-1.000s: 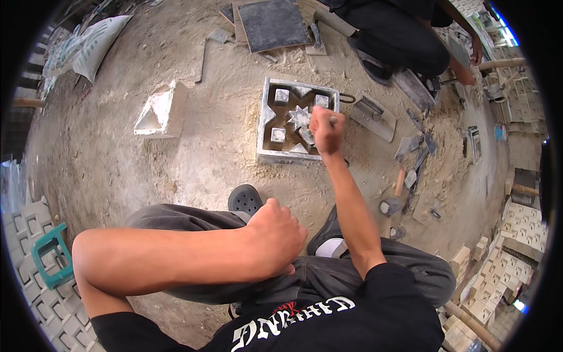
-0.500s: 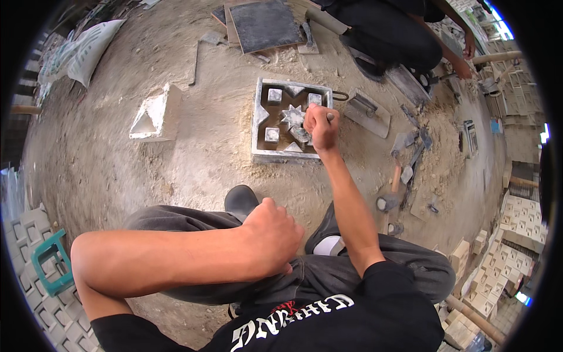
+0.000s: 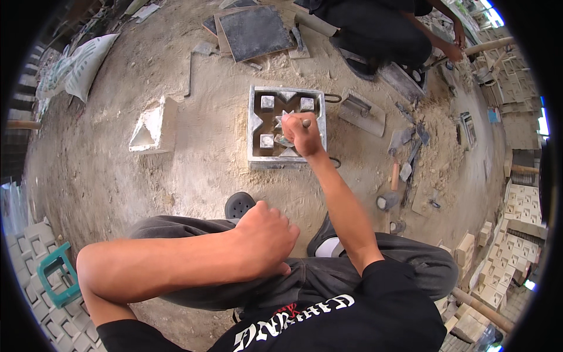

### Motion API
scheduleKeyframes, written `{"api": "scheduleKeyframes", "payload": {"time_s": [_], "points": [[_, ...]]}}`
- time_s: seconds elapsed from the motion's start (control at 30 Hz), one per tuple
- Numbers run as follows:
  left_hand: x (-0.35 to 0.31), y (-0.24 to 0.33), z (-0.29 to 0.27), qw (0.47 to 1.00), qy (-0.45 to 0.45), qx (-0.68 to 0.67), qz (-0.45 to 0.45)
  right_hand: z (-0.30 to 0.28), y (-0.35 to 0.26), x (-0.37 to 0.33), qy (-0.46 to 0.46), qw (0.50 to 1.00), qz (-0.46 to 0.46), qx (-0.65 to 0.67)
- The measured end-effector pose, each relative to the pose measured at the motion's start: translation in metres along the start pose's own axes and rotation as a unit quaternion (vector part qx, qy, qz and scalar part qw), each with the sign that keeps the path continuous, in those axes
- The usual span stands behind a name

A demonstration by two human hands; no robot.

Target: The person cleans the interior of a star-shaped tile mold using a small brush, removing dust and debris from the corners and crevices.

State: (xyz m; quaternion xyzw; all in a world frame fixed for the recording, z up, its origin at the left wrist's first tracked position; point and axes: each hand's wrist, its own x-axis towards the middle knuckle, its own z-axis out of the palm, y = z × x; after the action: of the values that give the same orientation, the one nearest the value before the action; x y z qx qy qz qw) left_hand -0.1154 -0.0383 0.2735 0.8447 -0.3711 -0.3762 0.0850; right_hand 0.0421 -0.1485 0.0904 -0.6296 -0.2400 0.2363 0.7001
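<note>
A square metal mould (image 3: 252,126) lies on the ground ahead of me, with small square blocks, triangular points and a central star (image 3: 279,121) inside its frame. Over the mould's middle right, my right hand (image 3: 302,134) is closed round the handle of a small trowel (image 3: 284,141). The handle's end pokes up out of the fist, and part of the grey blade shows low beside the star. The fist hides part of the star. My left hand (image 3: 267,237) hangs in a loose fist above my lap, its forearm lying across my thigh. Nothing shows in it, though the palm is hidden.
Right of the mould lies a flat float (image 3: 362,115); a hammer (image 3: 388,199) and several hand tools lie beyond. A cast block (image 3: 158,126) stands at left. Dark boards (image 3: 255,32) lie at the back. A co-worker (image 3: 381,29) crouches far right. Stacked blocks (image 3: 504,258) line the right edge.
My right hand with the trowel has moved a little left over the mould, toward the star. The whole view has shifted slightly. My left hand stays in its loose fist.
</note>
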Motion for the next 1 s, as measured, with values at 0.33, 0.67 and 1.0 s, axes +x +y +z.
{"api": "scheduleKeyframes", "payload": {"time_s": [0.33, 0.67, 1.0], "points": [[-0.004, -0.004, 0.002, 1.0, -0.011, -0.017, 0.004, -0.066, -0.059, 0.0, 0.115, 0.974, -0.119, 0.156], [0.002, -0.017, -0.02, 0.999, 0.004, -0.047, 0.005, -0.079, 0.007, 0.001, 0.157, 0.984, -0.063, 0.053], [0.005, -0.015, -0.014, 0.999, -0.025, -0.033, 0.027, -0.072, 0.008, 0.018, 0.184, 0.982, -0.03, 0.033]]}}
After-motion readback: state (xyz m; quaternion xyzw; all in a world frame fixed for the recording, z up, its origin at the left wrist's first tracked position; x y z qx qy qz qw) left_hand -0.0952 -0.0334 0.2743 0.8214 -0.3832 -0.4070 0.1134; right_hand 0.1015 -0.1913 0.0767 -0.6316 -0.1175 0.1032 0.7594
